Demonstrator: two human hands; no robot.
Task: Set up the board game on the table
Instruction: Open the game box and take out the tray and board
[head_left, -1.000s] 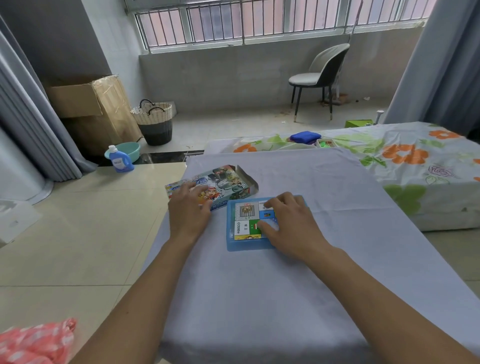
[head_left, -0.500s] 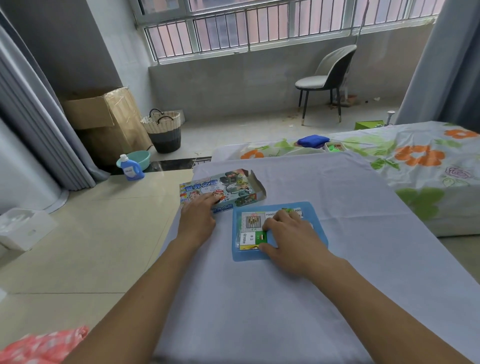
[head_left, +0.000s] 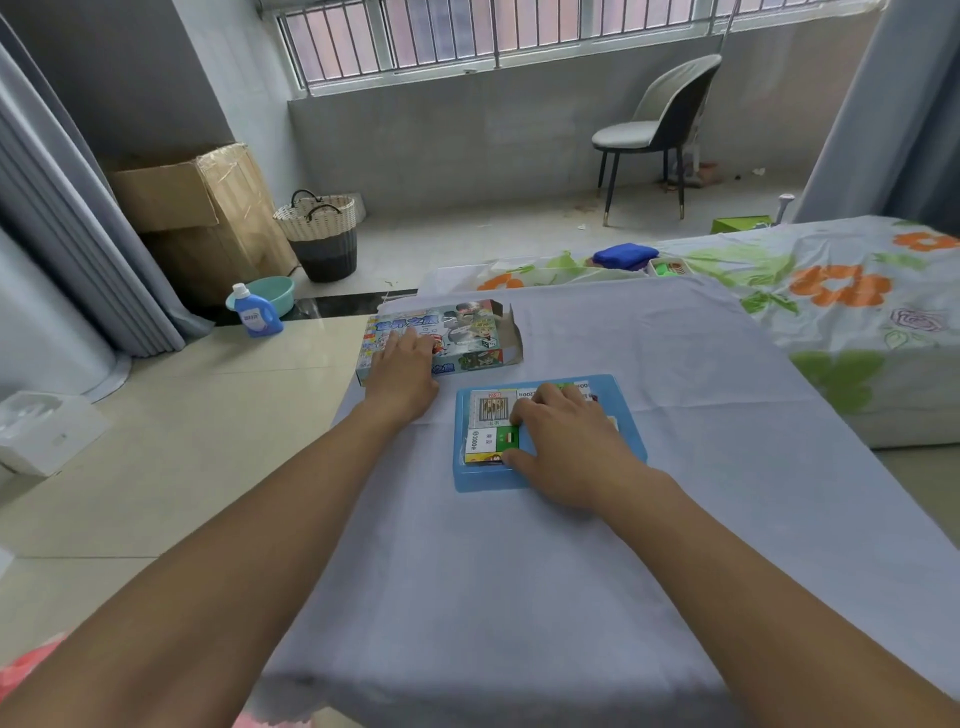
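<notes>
Pinning the game box (head_left: 441, 338) flat, left hand (head_left: 402, 371) lay open, fingers straight. Right hand (head_left: 566, 441) curled onto the folded board (head_left: 491, 426) in the blue tray (head_left: 631, 415), mid-tabletop (head_left: 519, 571). Advice: lift board by its edge, keep tray down.

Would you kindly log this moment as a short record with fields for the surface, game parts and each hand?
surface: table under a pale cloth
game box: game box, end flap open, far left
tray: blue tray holding the folded game board
left hand: left hand rests on the game box
right hand: right hand, fingers curled on the folded game board
</notes>
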